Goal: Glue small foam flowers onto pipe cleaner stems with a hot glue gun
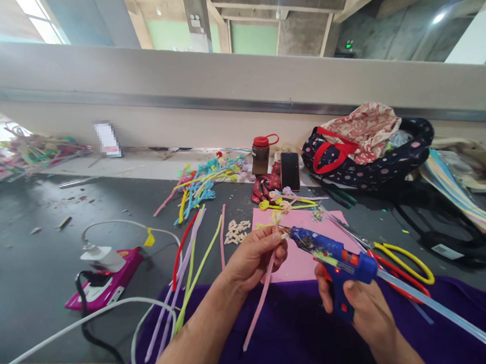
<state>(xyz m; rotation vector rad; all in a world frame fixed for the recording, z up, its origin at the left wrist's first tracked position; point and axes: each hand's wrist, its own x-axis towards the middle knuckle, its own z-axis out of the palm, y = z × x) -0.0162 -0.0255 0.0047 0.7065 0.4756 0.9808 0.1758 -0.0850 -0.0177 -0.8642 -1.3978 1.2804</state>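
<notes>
My left hand (260, 257) pinches a pink pipe cleaner (260, 314), whose lower end hangs down toward the purple cloth. Pale yellow bits show at its top, by my fingertips. A blue hot glue gun (335, 253) is gripped in my right hand (360, 307), with a finger at the trigger. Its nozzle meets the top of the pipe cleaner or comes very close; I cannot tell which. A long clear glue stick (438, 304) sticks out of its back. Under both hands lies a pink sheet (303, 266).
Loose pipe cleaners (193, 246) and small cream pieces (236, 232) lie left of the sheet. Scissors (402, 259) lie to the right. A power strip (109, 285) with cables is at the left. Behind stand a bottle (261, 158), a phone (290, 171) and a dark bag (366, 165).
</notes>
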